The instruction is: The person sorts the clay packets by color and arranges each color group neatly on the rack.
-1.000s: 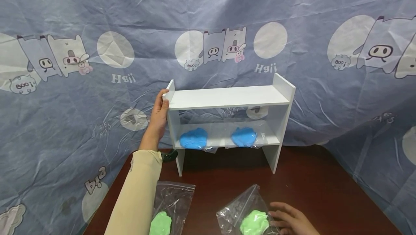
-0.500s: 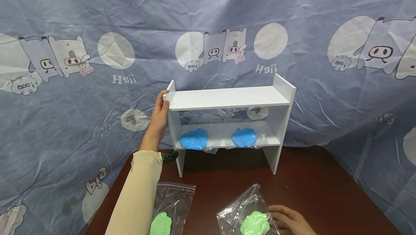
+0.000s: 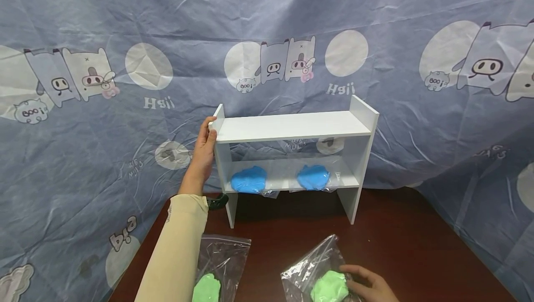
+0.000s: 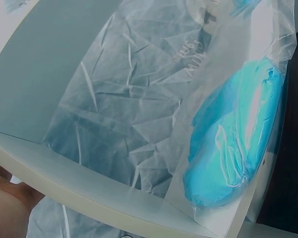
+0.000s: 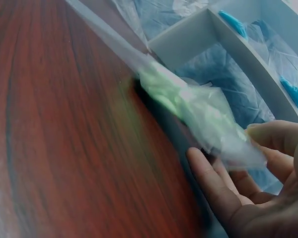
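At the upper left corner of the white shelf [image 3: 292, 126], my left hand [image 3: 204, 146] grips the side panel, with the thumb on its front edge. In the left wrist view, part of that hand [image 4: 12, 206] shows outside the panel. My right hand [image 3: 371, 283] holds the right edge of a clear zip bag with a green lump [image 3: 330, 287] inside. The right wrist view has this bag [image 5: 198, 114] between thumb and fingers, tilted, with a dark shadow under it. Left of it lies another clear bag with a green lump [image 3: 206, 288], partly covered by my left sleeve.
Two bagged blue lumps [image 3: 249, 179] [image 3: 314, 177] lie on the shelf's lower board, bag edges hanging over its front. The shelf stands at the back of a dark red-brown table [image 3: 392, 237]. A blue-grey printed cloth [image 3: 400, 84] hangs behind and at both sides.
My right hand has moved slightly left onto the bag's edge and taken hold of it. The bag with its green lump has shifted a little to the right. The left hand stays in place.
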{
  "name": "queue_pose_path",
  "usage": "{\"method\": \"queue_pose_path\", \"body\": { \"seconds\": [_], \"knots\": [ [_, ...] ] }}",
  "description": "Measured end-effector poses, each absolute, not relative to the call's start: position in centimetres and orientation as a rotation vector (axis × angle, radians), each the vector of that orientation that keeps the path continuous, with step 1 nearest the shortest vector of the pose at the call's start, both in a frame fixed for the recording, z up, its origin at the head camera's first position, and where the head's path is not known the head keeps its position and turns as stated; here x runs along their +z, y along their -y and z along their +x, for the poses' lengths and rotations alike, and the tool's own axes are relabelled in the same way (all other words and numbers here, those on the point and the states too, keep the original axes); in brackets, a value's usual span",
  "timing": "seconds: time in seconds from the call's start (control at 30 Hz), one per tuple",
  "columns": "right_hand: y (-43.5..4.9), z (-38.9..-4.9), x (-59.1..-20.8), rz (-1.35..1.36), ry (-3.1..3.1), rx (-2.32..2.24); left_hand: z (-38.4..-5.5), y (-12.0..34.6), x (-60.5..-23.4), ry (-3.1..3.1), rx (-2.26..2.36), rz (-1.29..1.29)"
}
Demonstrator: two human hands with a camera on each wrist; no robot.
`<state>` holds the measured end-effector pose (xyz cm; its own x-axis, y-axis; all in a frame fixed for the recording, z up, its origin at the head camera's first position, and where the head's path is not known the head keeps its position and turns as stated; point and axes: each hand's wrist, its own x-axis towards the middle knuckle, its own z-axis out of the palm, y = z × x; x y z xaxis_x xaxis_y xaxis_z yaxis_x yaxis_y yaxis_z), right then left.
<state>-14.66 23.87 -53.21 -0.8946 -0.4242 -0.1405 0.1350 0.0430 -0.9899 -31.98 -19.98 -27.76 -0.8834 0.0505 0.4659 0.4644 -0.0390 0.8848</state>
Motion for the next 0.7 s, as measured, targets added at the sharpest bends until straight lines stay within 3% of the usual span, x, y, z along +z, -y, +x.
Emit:
{"method": "queue_pose_path", "body": {
  "seconds": [0.43, 0.7],
  "knots": [
    [-23.3, -14.8, -54.3, -0.317, -1.982, -1.965, -31.9, 20.0, -27.8, 1.966, -1.968, -0.525],
    [-23.2, -14.6, -53.3, -0.156, -2.136, -1.919, -32.0, 20.0, -27.9, 1.964, -1.974, -0.532]
  ]
}}
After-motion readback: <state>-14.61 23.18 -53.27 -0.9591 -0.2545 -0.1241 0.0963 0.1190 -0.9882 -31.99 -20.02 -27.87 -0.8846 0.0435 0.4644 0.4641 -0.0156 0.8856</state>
